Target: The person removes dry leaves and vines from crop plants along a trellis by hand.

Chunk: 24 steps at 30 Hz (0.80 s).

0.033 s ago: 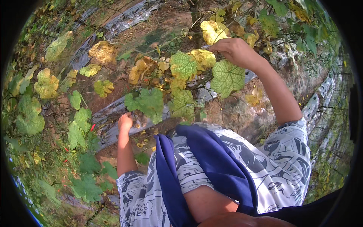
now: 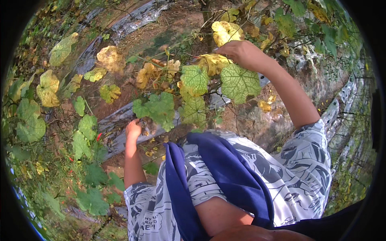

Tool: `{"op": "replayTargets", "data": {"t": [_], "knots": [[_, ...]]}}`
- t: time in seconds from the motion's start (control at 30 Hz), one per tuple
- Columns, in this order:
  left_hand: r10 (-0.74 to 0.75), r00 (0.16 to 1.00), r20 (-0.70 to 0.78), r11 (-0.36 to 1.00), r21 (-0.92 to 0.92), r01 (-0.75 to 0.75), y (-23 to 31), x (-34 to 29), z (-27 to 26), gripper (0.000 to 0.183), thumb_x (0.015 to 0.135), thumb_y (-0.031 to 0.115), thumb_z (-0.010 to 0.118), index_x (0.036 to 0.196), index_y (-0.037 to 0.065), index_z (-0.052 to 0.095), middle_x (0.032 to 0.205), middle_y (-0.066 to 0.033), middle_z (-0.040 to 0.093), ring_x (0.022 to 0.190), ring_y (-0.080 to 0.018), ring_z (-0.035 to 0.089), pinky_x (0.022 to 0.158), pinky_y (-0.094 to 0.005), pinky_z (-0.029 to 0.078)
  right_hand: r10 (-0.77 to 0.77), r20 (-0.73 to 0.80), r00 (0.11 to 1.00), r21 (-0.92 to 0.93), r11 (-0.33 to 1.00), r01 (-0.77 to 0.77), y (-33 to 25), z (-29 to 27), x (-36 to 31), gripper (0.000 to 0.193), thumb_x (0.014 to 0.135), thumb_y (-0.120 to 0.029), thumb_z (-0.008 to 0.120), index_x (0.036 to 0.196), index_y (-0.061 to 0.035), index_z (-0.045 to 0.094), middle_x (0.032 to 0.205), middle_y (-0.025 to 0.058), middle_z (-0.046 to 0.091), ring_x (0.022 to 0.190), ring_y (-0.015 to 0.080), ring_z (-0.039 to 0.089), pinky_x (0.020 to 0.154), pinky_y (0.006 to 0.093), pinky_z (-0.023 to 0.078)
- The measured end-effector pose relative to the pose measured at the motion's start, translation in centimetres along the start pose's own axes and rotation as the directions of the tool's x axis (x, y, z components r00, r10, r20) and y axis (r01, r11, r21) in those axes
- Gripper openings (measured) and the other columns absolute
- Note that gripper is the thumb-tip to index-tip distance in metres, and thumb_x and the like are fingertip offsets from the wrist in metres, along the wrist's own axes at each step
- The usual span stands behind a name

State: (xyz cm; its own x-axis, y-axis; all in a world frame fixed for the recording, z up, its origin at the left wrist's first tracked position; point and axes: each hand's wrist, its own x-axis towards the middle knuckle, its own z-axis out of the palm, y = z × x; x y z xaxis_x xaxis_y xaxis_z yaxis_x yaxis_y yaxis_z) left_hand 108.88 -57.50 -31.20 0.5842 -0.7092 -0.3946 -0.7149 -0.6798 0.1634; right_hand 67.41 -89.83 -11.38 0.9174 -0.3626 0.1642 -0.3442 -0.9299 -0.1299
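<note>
My right hand [image 2: 245, 55] reaches over the vine from the right, its fingers bent and pressed together. The fingertips meet the upper edge of a yellow leaf [image 2: 215, 63]; whatever they pinch is hidden. A brighter yellow leaf [image 2: 226, 33] is just above the hand, and a large green veined leaf [image 2: 240, 83] hangs below it. My left hand [image 2: 133, 129] is lower down on the left, fingers curled in, beside a lobed green leaf [image 2: 159, 109]. I cannot make out what, if anything, it holds.
Silvery plastic sheeting [image 2: 116, 138] runs in strips over brown soil. A thin upright stem [image 2: 207, 20] rises at the top. More green leaves [image 2: 87, 126] and small red chillies [image 2: 99, 136] are at the left. A blue cloth [image 2: 229, 168] hangs over my patterned shirt.
My right hand has shifted slightly left. The yellow leaf under its fingertips has tilted, and the green veined leaf below has swung a little left. My left hand stays in place.
</note>
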Motion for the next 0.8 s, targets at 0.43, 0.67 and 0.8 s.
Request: {"op": "replayTargets", "data": {"t": [0.43,0.67,0.8], "knots": [[0.128,0.988,-0.09,0.939,0.331,-0.092,11.8,-4.4,-12.9,0.029,0.086,0.035,0.058,0.105,0.014,0.069,0.118,-0.0134,0.06,0.114,-0.0283,0.053,0.094,-0.0387,0.043,0.015,-0.262,0.965,-0.368,0.923,-0.114,3.9,3.0,3.3,0.015,0.082,-0.018,0.061,0.095,-0.0128,0.066,0.09,0.0018,0.063,0.09,0.0211,0.056,0.08,0.0346,0.044],[0.609,0.762,-0.218,0.756,0.45,-0.476,14.6,2.9,-9.8,0.027,0.084,0.023,0.057,0.106,0.012,0.067,0.128,-0.0047,0.052,0.121,-0.0288,0.045,0.095,-0.0462,0.037,0.077,0.225,0.971,-0.379,0.925,0.014,3.2,7.8,6.9,0.021,0.08,-0.012,0.058,0.098,-0.0026,0.062,0.095,0.0107,0.063,0.081,0.0235,0.065,0.07,0.0367,0.052],[0.79,0.612,-0.022,0.387,0.792,-0.471,15.2,5.8,-7.3,0.031,0.084,0.021,0.055,0.111,0.008,0.063,0.125,-0.0054,0.053,0.119,-0.0268,0.046,0.095,-0.0443,0.037,0.474,0.159,0.866,-0.576,0.757,-0.309,3.9,6.3,6.7,0.022,0.08,-0.011,0.056,0.101,-0.0033,0.059,0.096,0.0092,0.061,0.072,0.0212,0.065,0.064,0.038,0.049]]}}
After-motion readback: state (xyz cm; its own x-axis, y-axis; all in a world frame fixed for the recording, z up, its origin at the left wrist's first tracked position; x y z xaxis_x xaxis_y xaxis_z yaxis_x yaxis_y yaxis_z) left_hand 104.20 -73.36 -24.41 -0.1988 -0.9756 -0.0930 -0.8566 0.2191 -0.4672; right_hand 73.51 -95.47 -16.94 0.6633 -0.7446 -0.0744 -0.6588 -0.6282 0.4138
